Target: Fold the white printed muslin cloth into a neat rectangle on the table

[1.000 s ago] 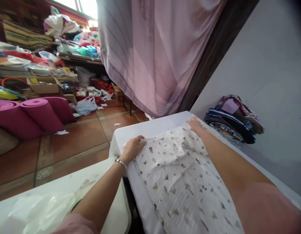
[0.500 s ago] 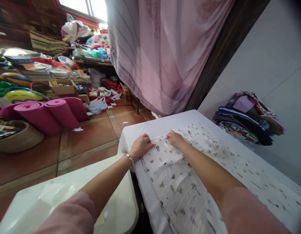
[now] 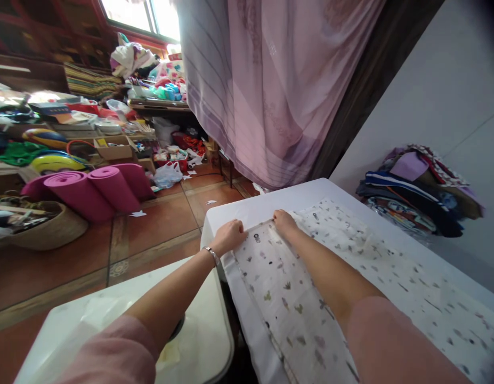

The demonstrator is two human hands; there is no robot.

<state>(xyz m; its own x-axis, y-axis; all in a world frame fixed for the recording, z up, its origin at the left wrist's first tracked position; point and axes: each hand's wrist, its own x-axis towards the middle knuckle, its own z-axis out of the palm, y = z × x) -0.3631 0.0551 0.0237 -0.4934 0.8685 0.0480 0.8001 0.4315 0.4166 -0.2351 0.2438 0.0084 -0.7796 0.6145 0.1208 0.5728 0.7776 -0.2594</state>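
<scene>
A thin white muslin cloth [image 3: 278, 288] with small printed plants lies spread over a table with a white cover [image 3: 270, 205]. My left hand [image 3: 231, 236], with a bracelet at the wrist, is closed on the cloth's far left corner. A short way to its right, my right hand [image 3: 285, 224] pinches the same far edge, fingers curled under and partly hidden. Between the two hands the edge runs fairly straight. Further right the cloth lies loosely wrinkled.
A lower white table [image 3: 199, 309] with plastic on it stands at the left. Folded clothes [image 3: 418, 192] are piled by the wall. A pink curtain [image 3: 270, 96] hangs behind. Rolled pink mats [image 3: 77, 192], a basket [image 3: 55, 229] and clutter line the tiled floor [image 3: 167, 218].
The cloth between my hands has been pulled flatter and its edge straighter. My left hand has closed on the corner and sits slightly further from the right one. The view has shifted slightly left.
</scene>
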